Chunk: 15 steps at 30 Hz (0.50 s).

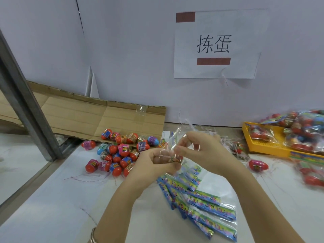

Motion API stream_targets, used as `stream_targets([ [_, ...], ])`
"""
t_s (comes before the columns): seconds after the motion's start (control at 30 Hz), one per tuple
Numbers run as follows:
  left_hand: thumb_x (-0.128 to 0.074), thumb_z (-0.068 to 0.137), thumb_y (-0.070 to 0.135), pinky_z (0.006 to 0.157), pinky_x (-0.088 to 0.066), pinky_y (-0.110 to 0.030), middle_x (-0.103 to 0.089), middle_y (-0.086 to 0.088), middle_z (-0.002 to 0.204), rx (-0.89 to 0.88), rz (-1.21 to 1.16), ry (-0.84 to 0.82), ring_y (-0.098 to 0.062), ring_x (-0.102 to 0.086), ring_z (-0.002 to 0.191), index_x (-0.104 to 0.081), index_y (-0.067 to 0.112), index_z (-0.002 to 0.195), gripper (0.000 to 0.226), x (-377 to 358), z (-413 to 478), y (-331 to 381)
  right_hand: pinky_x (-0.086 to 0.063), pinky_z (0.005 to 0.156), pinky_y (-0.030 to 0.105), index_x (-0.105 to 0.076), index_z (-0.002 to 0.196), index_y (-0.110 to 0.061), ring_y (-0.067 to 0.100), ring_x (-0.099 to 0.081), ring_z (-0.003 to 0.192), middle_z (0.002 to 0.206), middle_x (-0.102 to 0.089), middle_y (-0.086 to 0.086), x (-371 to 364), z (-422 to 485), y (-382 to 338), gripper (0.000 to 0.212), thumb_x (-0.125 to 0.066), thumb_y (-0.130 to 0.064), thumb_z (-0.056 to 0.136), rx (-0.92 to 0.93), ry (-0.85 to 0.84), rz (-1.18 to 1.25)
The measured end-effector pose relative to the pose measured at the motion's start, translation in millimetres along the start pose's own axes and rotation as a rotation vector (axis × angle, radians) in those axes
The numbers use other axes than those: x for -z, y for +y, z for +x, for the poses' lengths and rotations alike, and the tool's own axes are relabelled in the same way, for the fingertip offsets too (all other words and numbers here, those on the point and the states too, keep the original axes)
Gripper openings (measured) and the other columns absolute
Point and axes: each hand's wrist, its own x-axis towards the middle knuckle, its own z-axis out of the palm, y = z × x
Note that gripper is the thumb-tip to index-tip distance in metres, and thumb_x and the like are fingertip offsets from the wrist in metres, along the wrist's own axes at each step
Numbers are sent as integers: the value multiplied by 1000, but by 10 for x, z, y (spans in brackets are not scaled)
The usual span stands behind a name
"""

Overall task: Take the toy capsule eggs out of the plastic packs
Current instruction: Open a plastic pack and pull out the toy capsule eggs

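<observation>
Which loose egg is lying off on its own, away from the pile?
The red egg right of the right hand, before the yellow tray. It lies alone; the others sit in the pile by the cardboard.

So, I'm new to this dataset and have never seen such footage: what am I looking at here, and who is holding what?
No machine here: one camera worn on a person's head looks down at their bare hands. The left hand grips a clear plastic pack and the right hand pinches its upper part. Loose capsule eggs lie piled on the left of the table, flat empty packs lie near the person, and a yellow tray with full packs stands on the right.
</observation>
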Motion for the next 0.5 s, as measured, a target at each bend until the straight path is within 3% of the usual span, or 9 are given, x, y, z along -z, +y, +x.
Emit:
stream_targets([
  [0.1, -81, 75, 7, 71, -55, -21, -77, -6, 90, 5, 27, -17, -20, -72, 82, -76, 23, 94, 26, -3, -16, -1, -38, 93, 44, -61, 77, -36, -12, -50, 73, 76, -62, -22, -12, 14, 2, 22, -49, -54, 79, 2, -13, -8],
  [0.2, -85, 73, 12, 74, -57, -25, -76, 0, 86, 15, 65, -49, -15, -72, 81, -73, 23, 102, 33, -26, -21, -17, -37, 101, 49, -64, 86, -26, -3, -57, 81, 79, -64, -18, -58, 35, 9, 17, -53, -37, 94, -26, 18, -34],
  [0.3, -84, 73, 13, 71, -56, -21, -77, -1, 89, 31, 73, -34, -16, -73, 81, -71, 20, 105, 36, -10, -17, -9, -38, 98, 48, -56, 83, -39, -6, -55, 82, 79, -63, -23, -97, 37, -6, 12, -50, -44, 92, 12, 50, -9],
  [0.4, -83, 69, 10, 69, -57, -22, -77, -1, 90, -22, 22, 162, -17, -74, 81, -71, 15, 105, 38, 115, -1, 29, -35, 98, 34, -47, 97, -53, -10, -40, 101, 101, -49, -45, -168, 33, -1, 13, -49, -61, 86, 110, 212, 83],
  [0.5, -85, 53, 21, 63, -56, -21, -77, 1, 88, -109, -162, 395, -13, -73, 79, -70, 22, 103, 52, 347, -4, 64, -33, 93, 19, -38, 113, -58, 1, -36, 112, 112, -36, -50, -269, 110, 57, 29, -50, -46, 89, 106, 388, 254],
])
